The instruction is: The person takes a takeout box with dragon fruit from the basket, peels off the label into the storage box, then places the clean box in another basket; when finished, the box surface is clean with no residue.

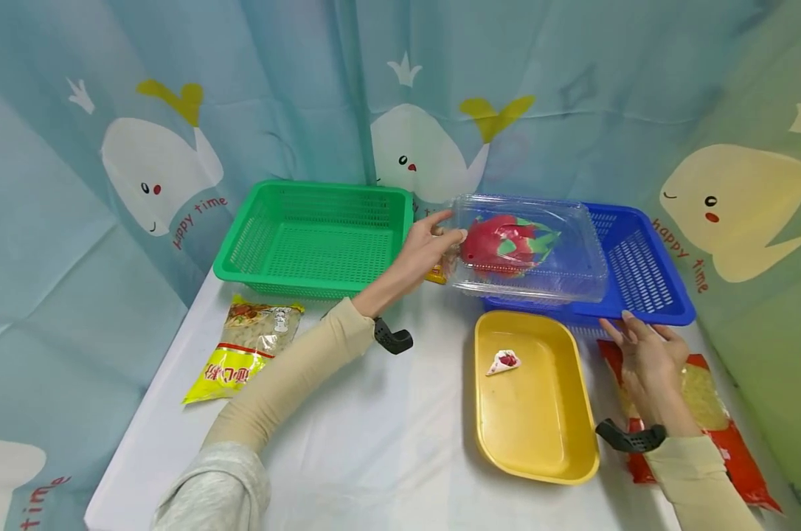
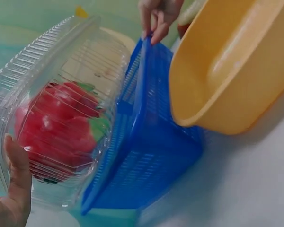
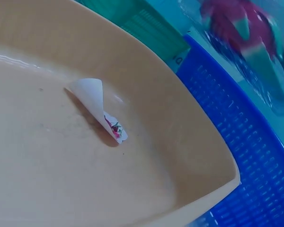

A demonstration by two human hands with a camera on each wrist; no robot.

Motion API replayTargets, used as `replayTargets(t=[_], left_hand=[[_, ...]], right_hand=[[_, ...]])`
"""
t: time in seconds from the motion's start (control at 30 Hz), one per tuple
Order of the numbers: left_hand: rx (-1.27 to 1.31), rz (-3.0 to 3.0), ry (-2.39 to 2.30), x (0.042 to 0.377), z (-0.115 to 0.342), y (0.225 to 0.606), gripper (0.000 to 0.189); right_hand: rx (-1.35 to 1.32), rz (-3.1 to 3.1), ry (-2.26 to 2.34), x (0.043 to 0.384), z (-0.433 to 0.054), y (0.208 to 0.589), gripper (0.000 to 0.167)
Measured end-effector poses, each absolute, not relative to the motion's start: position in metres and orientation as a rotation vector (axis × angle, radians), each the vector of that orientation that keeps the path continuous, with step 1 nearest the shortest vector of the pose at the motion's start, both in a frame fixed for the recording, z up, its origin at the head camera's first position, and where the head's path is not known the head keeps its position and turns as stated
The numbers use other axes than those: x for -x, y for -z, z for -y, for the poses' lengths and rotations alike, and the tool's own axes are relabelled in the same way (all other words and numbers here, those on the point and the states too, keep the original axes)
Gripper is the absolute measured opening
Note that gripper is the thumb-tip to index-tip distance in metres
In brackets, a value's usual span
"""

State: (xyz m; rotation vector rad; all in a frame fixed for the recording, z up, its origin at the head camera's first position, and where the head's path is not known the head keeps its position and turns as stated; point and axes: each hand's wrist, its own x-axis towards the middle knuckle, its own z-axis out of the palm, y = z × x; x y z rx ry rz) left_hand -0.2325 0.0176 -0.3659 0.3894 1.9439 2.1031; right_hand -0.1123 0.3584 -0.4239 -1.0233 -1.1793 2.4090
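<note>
My left hand (image 1: 419, 256) holds the left end of a clear plastic clamshell box (image 1: 576, 254), thumb against its side. Inside lies a red dragon fruit (image 1: 496, 243) with green tips. The box is tilted above the left part of a blue basket (image 1: 642, 262); in the left wrist view the clear box (image 2: 85, 61) hangs apart from the basket's floor. My right hand (image 1: 654, 361) pinches the basket's near rim, fingertips over the edge, as the left wrist view also shows. The dragon fruit (image 3: 244, 23) appears at the upper right of the right wrist view.
A yellow tray (image 1: 533, 435) with a curled paper strawberry label (image 1: 504, 361) stands before the blue basket. At left are a green basket (image 1: 321, 247) and a pasta bag (image 1: 251, 350). A red bag (image 1: 729, 435) lies under my right arm. A small yellow packet (image 1: 437, 275) shows behind my left hand.
</note>
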Motion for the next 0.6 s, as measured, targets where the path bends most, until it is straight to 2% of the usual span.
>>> replayTargets(t=[0.13, 0.37, 0.6], left_hand=[[-0.406, -1.927, -2.111, 0.24, -0.032, 0.368, 0.066], [-0.418, -1.896, -2.119, 0.248, -0.059, 0.374, 0.07], [-0.475, -1.936, -2.075, 0.252, -0.074, 0.377, 0.069]], right_hand=[[1.046, 1.189, -2.415, 0.112, -0.359, 0.423, 0.061], [1.009, 1.195, -2.408, 0.111, -0.362, 0.422, 0.054], [0.982, 1.196, -2.423, 0.111, -0.36, 0.423, 0.06]])
